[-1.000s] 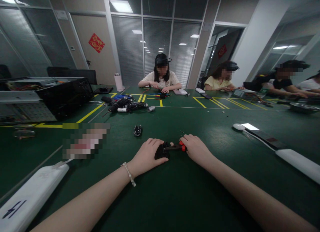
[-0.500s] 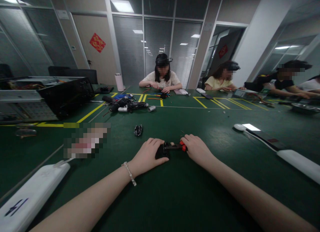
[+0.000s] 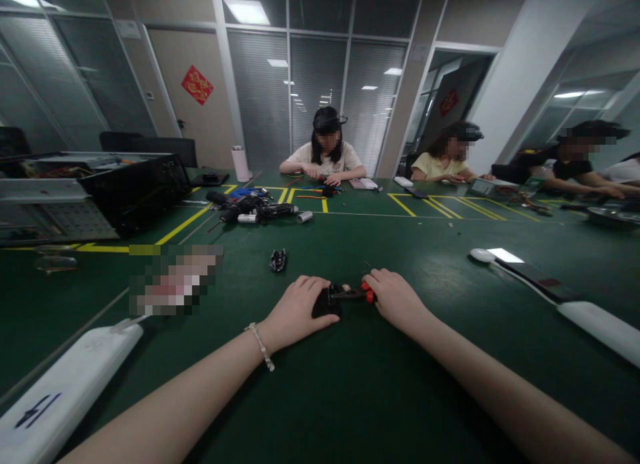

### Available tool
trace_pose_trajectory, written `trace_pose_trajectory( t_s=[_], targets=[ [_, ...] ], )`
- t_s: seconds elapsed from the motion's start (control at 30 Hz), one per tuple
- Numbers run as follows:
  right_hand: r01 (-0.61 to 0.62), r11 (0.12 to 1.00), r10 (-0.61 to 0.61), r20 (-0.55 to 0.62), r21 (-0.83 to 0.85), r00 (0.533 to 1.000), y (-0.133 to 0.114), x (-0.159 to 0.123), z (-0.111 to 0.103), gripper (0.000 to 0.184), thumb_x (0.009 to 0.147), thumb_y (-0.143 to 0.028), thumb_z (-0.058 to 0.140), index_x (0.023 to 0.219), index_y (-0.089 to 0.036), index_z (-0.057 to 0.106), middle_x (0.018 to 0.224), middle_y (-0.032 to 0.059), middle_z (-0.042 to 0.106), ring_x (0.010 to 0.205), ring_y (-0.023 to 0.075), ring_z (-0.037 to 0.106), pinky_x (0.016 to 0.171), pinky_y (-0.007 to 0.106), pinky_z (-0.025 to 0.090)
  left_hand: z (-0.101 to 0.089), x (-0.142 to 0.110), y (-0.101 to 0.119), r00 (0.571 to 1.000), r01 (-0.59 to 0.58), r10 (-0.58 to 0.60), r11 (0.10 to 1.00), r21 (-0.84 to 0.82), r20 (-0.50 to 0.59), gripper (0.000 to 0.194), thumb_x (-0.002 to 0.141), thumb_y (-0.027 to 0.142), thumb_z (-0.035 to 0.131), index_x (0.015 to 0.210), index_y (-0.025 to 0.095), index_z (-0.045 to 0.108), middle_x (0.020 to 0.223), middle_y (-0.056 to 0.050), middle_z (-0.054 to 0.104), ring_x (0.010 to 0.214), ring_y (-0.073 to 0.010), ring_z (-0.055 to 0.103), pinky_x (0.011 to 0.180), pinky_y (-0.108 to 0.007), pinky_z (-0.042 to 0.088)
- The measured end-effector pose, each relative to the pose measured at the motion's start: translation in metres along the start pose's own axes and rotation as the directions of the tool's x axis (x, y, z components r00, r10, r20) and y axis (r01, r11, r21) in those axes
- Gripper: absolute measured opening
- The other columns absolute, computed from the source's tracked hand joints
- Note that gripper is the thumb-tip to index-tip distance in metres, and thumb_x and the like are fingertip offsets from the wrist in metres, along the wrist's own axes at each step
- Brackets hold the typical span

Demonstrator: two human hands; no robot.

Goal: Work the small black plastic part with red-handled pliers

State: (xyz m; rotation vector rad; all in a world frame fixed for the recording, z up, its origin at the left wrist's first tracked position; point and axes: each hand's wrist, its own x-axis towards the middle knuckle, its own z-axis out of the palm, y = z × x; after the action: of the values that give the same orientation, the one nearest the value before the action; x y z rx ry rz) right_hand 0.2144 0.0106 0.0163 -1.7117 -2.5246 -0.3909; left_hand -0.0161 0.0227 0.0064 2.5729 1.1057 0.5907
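Observation:
My left hand (image 3: 300, 311) is closed around a small black plastic part (image 3: 326, 305), pressing it on the green table (image 3: 350, 391). My right hand (image 3: 395, 294) grips the red handles of a pair of pliers (image 3: 353, 294). The dark jaws point left and meet the right side of the black part; whether they pinch anything there is too small to tell. A small pale piece (image 3: 346, 287) lies just beyond the jaws. Farther up the table, in front of my left hand, sits a separate black and silver part (image 3: 278, 260).
An opened computer case (image 3: 135, 194) stands at the left. A tangle of black cables (image 3: 260, 211) lies farther back. White power banks (image 3: 75, 391) and a phone (image 3: 535, 271) with cables lie at both sides. Across the table a person (image 3: 325, 151) works; others sit at the right.
The whole view has shifted very slightly. Both hands, the black part and the pliers keep nearly the same positions.

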Motion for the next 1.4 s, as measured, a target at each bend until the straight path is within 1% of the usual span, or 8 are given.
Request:
trace_pose_trajectory(
  t_s=[0.17, 0.43, 0.83, 1.0, 1.17, 1.4],
  targets=[
    [0.016, 1.0, -0.016, -0.033, -0.017, 0.999, 0.0013, -0.0004, 0.0036, 0.034, 0.068, -0.006, 0.047, 0.1, -0.014, 0.055, 0.099, 0.0098, 0.057, 0.088, 0.0214, 0.05, 0.076, 0.034, 0.039, -0.0007, -0.0003, 0.0014, 1.0, -0.014, 0.014, 1.0, 0.01, -0.007, 0.052, 0.073, 0.052, 0.055, 0.114, 0.022, 0.044, 0.115, -0.005, 0.05, 0.106, -0.0239, 0.043, 0.087, -0.038, 0.037],
    [0.008, 1.0, -0.008, -0.014, -0.006, 1.0, 0.0009, -0.0005, 0.0023, 0.035, 0.069, -0.006, 0.048, 0.102, -0.014, 0.055, 0.101, 0.0103, 0.056, 0.09, 0.0209, 0.05, 0.077, 0.034, 0.038, 0.0011, 0.0005, 0.0003, 1.0, -0.007, 0.007, 1.0, 0.005, -0.003, 0.054, 0.073, 0.053, 0.054, 0.115, 0.022, 0.043, 0.116, -0.005, 0.049, 0.107, -0.0244, 0.042, 0.088, -0.039, 0.037],
    [0.009, 1.0, -0.009, -0.021, 0.006, 1.0, 0.0011, -0.0008, 0.0025, 0.036, 0.068, -0.005, 0.048, 0.102, -0.014, 0.055, 0.101, 0.0099, 0.056, 0.091, 0.0211, 0.05, 0.078, 0.034, 0.038, 0.0007, 0.0006, 0.0, 1.0, 0.003, -0.003, 1.0, -0.004, 0.012, 0.055, 0.073, 0.053, 0.054, 0.116, 0.022, 0.043, 0.117, -0.006, 0.049, 0.108, -0.0259, 0.042, 0.088, -0.04, 0.036],
    [-0.001, 1.0, 0.001, -0.002, 0.009, 1.0, -0.0008, -0.0007, -0.001, 0.035, 0.068, -0.005, 0.048, 0.101, -0.014, 0.056, 0.102, 0.0099, 0.056, 0.091, 0.0211, 0.051, 0.079, 0.034, 0.039, 0.0, 0.0003, 0.001, 1.0, 0.001, -0.001, 1.0, -0.005, 0.004, 0.054, 0.073, 0.053, 0.054, 0.116, 0.022, 0.043, 0.117, -0.005, 0.049, 0.108, -0.0248, 0.042, 0.088, -0.039, 0.036],
    [0.011, 1.0, -0.01, -0.019, 0.006, 1.0, -0.001, -0.0008, -0.0014, 0.034, 0.068, -0.004, 0.047, 0.099, -0.014, 0.056, 0.099, 0.0098, 0.057, 0.088, 0.0211, 0.051, 0.077, 0.034, 0.039, -0.001, 0.0, 0.0025, 1.0, -0.017, 0.017, 1.0, 0.008, -0.01, 0.051, 0.073, 0.051, 0.055, 0.114, 0.022, 0.044, 0.115, -0.005, 0.05, 0.106, -0.0246, 0.043, 0.087, -0.038, 0.037],
    [0.022, 1.0, -0.021, -0.035, 0.011, 0.999, 0.0009, -0.0008, 0.0019, 0.035, 0.068, -0.004, 0.046, 0.1, -0.014, 0.056, 0.099, 0.0097, 0.057, 0.088, 0.021, 0.05, 0.077, 0.034, 0.039, -0.0005, -0.0001, 0.0017, 1.0, -0.013, 0.013, 1.0, 0.008, -0.007, 0.052, 0.073, 0.052, 0.054, 0.115, 0.022, 0.044, 0.116, -0.005, 0.049, 0.107, -0.0249, 0.043, 0.088, -0.039, 0.037]
  ],
)
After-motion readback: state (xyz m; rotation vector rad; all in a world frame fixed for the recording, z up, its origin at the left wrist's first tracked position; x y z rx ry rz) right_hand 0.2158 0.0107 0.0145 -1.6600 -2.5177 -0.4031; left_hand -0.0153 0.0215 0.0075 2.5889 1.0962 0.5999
